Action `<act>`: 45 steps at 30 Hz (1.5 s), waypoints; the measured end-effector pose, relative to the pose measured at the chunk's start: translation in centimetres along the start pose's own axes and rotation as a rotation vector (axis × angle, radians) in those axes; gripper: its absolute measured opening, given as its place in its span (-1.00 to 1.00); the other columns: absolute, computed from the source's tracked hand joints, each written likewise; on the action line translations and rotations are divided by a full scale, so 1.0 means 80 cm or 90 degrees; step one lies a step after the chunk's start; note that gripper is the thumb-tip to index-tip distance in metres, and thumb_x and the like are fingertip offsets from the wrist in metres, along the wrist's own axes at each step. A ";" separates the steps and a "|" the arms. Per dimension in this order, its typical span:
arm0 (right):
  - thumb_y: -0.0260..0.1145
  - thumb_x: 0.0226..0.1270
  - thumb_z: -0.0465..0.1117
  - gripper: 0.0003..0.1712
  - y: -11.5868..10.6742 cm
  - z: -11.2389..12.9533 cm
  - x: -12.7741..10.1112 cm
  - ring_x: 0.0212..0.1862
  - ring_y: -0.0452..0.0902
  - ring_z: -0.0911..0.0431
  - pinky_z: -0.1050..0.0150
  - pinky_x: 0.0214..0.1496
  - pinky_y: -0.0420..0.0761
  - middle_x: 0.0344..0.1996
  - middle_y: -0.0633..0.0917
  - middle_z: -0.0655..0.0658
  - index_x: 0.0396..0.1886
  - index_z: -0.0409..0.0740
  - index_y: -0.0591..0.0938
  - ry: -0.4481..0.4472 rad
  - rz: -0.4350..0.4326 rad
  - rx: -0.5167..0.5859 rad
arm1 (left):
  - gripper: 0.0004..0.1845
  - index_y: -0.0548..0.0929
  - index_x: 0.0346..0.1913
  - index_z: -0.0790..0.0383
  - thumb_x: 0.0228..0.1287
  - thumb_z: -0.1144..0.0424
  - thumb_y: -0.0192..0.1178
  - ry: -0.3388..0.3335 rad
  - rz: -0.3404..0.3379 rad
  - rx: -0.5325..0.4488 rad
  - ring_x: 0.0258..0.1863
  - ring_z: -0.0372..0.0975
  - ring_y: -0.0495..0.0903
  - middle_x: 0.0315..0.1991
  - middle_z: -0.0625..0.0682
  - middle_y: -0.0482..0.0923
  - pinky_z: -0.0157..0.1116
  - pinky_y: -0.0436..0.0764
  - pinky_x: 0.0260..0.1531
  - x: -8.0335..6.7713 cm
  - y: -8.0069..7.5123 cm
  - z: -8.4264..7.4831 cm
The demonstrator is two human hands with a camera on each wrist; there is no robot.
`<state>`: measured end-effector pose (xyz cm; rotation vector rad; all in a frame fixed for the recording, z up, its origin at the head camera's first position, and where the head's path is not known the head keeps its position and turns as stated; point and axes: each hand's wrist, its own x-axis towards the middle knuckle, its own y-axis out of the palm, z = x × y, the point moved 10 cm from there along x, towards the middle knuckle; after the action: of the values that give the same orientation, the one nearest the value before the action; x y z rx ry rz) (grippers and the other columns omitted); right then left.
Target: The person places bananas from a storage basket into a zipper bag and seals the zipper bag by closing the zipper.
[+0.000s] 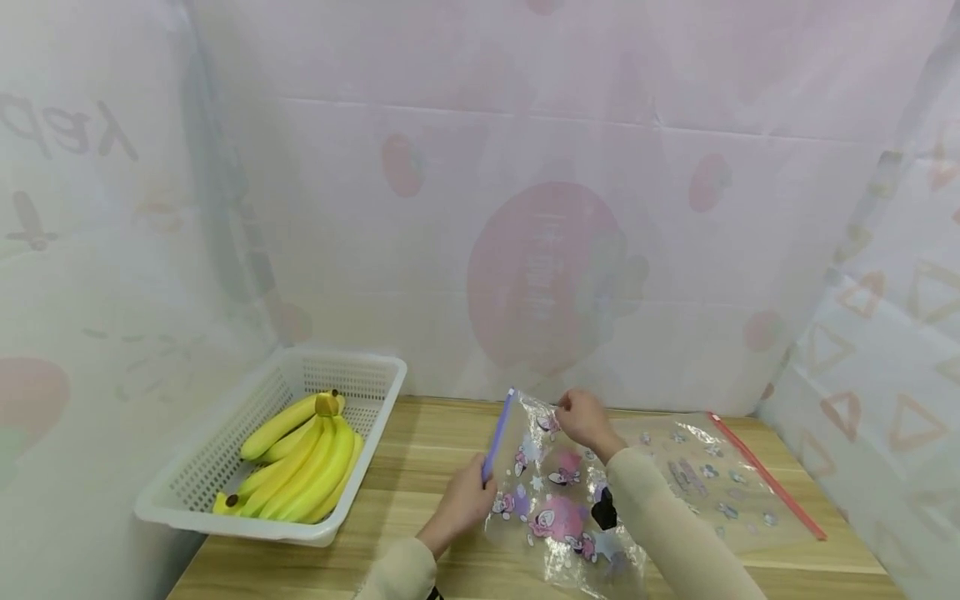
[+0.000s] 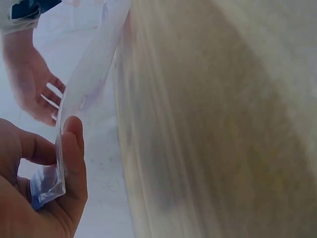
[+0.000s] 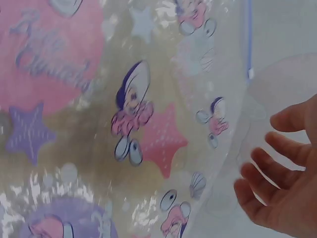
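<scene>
A clear zip bag [image 1: 564,518] with pink and purple cartoon prints stands tilted above the table, its purple zipper strip [image 1: 498,435] toward the left. My left hand [image 1: 463,502] pinches the bag's edge at the lower end of that strip; in the left wrist view the bag [image 2: 94,64] passes between thumb and fingers. Beside the bag's far edge is my right hand [image 1: 588,423]. The right wrist view shows that hand [image 3: 285,171] with loosely bent, spread fingers and nothing gripped. Whether its fingertips touch the plastic I cannot tell.
A second clear bag [image 1: 716,479] with a red zipper strip [image 1: 768,477] lies flat on the wooden table [image 1: 408,454] at right. On the left, a white plastic basket [image 1: 384,408] holds bananas [image 1: 318,471]. Printed cloth [image 1: 450,250] hangs behind and at both sides.
</scene>
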<state>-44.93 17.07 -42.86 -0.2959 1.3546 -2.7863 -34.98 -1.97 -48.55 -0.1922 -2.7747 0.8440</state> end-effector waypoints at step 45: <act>0.22 0.18 -0.45 -0.94 0.089 0.033 -0.028 -0.51 0.64 0.06 0.20 -0.37 0.67 -0.47 0.61 -0.26 -0.40 -0.42 0.53 0.146 0.194 0.426 | -0.65 0.47 -0.15 0.29 0.37 0.01 0.07 -0.088 0.094 -0.161 -0.34 -0.13 0.53 -0.29 0.10 0.53 -0.19 0.59 -0.42 -0.016 0.025 -0.016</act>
<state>-42.64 10.84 -47.15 0.2371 0.3695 -2.8491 -33.30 0.09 -48.86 -0.4011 -3.0238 0.5519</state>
